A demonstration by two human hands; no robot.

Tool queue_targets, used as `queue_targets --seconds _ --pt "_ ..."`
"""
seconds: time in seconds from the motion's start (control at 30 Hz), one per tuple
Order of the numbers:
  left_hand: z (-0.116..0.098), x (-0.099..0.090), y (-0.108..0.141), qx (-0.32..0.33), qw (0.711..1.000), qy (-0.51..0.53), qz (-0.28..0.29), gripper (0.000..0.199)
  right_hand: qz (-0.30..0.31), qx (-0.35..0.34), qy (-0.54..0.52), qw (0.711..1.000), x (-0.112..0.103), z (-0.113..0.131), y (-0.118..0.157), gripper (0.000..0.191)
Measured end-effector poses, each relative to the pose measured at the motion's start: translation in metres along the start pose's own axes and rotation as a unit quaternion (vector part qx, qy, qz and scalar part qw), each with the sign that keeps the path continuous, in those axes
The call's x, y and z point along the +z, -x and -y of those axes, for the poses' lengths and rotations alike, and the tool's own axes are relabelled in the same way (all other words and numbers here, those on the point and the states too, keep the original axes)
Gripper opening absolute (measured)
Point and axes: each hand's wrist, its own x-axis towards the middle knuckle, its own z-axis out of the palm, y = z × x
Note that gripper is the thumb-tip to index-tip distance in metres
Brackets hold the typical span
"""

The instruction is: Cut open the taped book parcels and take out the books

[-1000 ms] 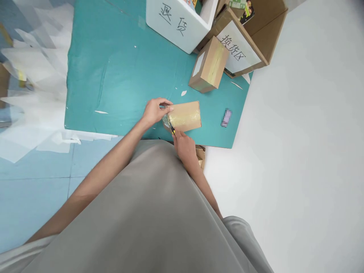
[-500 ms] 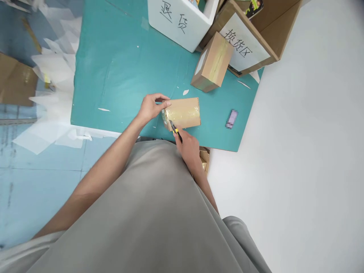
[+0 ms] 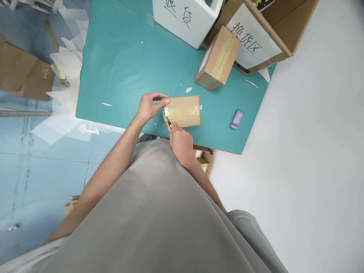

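R hand point(image 3: 182, 142) grip closed round cutter point(image 3: 170, 124); since 0.5 s ago blade shifted twd taped L end of box point(image 3: 184, 111), so work prob. centred there. L hand point(image 3: 149, 107) grip pinched on box's far L corner. Box on tabletop point(image 3: 127, 76), nr front edge.

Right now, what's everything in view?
Flat table: 1, teal, centre
Small taped cardboard box: 1, brown, near edge
Slim cutter: 1, black-yellow, right hand
Open signed cardboard carton: 1, brown, far right
Larger cardboard box: 1, brown, beside carton
Lettered tub: 1, white, far edge
Pixelated object: 1, purple, table's right
Paper scraps: several, white, tabletop
Thin sheets: many, white, table's left
Other cardboard: several, brown, around table
Floor: 1, blue, left
Plain surface: 1, white, right
Clothing: 1, grey, foreground
Left hand: 1, bare, small box's left end
Right hand: 1, bare, around cutter
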Motion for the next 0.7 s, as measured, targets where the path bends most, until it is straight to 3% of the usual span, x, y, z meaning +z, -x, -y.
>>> queue_targets --seconds 0.17,0.4,0.6,0.7 --pt "0.001 0.002 0.005 -0.001 1.000 -0.011 -0.010 0.031 0.014 0.010 0.012 1.000 0.005 0.006 0.005 0.050" --pt "-0.001 0.005 0.010 -0.006 0.999 -0.016 -0.034 0.036 -0.006 -0.023 -0.012 1.000 -0.005 0.000 -0.016 0.038" --pt "0.001 0.001 0.008 -0.020 0.999 -0.029 -0.022 0.042 -0.030 -0.083 0.054 0.995 0.013 0.017 -0.012 0.054" --pt "0.002 0.000 0.008 -0.013 0.999 -0.033 -0.019 0.044 -0.014 -0.107 0.058 0.992 0.015 0.012 -0.003 0.057"
